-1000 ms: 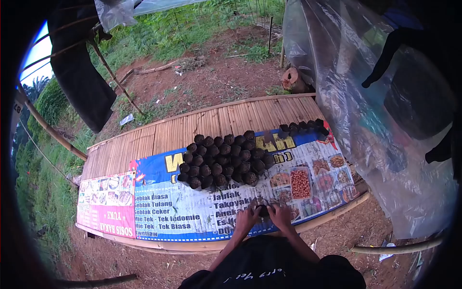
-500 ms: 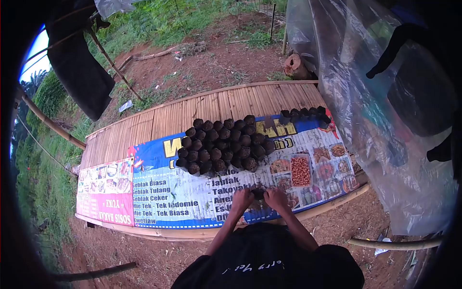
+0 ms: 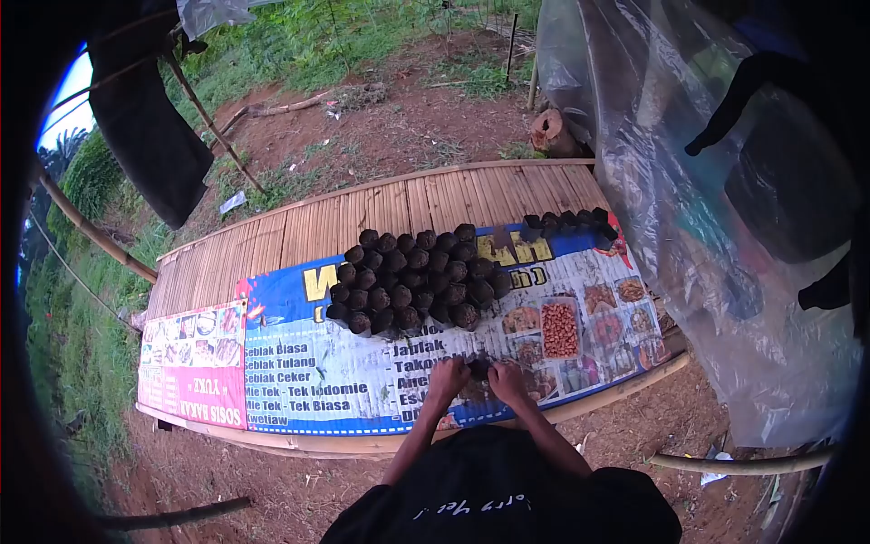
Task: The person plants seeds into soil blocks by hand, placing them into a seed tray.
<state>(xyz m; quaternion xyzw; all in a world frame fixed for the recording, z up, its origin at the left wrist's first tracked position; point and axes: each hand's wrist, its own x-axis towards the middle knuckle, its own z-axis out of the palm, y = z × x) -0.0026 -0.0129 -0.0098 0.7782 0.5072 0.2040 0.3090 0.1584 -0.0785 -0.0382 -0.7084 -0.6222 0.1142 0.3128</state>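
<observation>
My left hand (image 3: 448,377) and my right hand (image 3: 506,380) are close together over the near part of a printed banner (image 3: 317,372). Between them is a small black plastic seedling bag (image 3: 478,368), with the fingers of each hand closed on its sides. What the bag contains is too dark to make out. Beyond my hands, many soil-filled black seedling bags (image 3: 400,296) stand packed in a cluster. To the right of my hands lies a clear tray of reddish-brown seeds (image 3: 560,330), which look like peanuts.
A row of black bags (image 3: 568,221) sits at the far right of the bamboo table (image 3: 381,208). Clear plastic sheeting (image 3: 652,181) hangs along the right side. Bamboo poles (image 3: 95,224) and a dark cloth (image 3: 149,136) hang at the left.
My hands remain on the small black bag and have shifted only slightly. The whole view has tilted a little, so the table appears slightly lower and to the left.
</observation>
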